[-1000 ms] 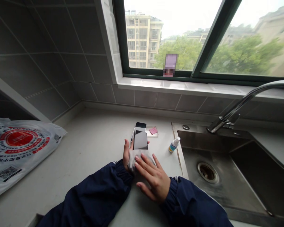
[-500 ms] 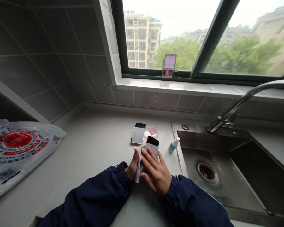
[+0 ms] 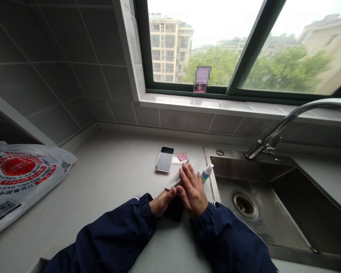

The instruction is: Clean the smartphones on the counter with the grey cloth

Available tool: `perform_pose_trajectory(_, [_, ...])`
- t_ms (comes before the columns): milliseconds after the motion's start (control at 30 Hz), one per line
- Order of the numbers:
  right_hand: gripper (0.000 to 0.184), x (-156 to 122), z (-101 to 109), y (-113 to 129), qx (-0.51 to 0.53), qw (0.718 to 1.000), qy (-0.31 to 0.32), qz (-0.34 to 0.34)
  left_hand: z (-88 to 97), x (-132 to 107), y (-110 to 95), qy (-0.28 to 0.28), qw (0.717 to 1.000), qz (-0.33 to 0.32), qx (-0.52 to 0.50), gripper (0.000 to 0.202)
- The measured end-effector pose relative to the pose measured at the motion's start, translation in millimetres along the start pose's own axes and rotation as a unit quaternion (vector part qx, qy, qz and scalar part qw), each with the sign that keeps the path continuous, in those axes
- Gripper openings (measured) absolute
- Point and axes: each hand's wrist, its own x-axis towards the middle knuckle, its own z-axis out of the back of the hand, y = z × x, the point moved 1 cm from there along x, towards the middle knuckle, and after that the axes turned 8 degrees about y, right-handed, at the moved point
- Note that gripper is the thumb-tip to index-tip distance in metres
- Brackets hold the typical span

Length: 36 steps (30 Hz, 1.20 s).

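Between my hands is a flat black phone point(image 3: 175, 209), tilted, with its dark lower end showing below my fingers. My left hand point(image 3: 161, 201) grips it along the left side, thumb on top. A pale grey cloth point(image 3: 174, 182) lies over the upper part. My right hand point(image 3: 193, 191) presses the cloth against the phone, fingers together and stretched up to the cloth's far end. Just right of these fingers stands a small white-capped spray bottle point(image 3: 207, 173). Another phone point(image 3: 165, 159) lies on the counter beyond my hands, beside a clear case point(image 3: 176, 160) with a pink piece point(image 3: 182, 156) on it.
A steel sink point(image 3: 261, 180) with a chrome faucet point(image 3: 269, 131) is at the right. On the left lies a white plastic bag point(image 3: 25, 178) with red and black print. The tiled wall and window sill point(image 3: 184, 104) bound the pale counter point(image 3: 113, 163) behind.
My right hand and the cloth have slid up the black phone, covering its top end and baring its lower end. The spray bottle is now partly hidden by my fingers.
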Motion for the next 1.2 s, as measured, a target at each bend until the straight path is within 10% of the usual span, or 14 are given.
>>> perform_pose_trajectory(667, [0.048, -1.3, -0.2, -14.5, 0.090, 0.991, -0.083, -0.054, 5.1, 4.2, 4.6, 0.002, 0.984, 0.067, -0.165, 0.046])
perform_pose_trajectory(1200, [0.057, -2.2, 3.9, -7.9, 0.083, 0.996, -0.011, -0.005, -6.0, 8.1, -10.6, 0.000, 0.987, 0.070, -0.147, 0.042])
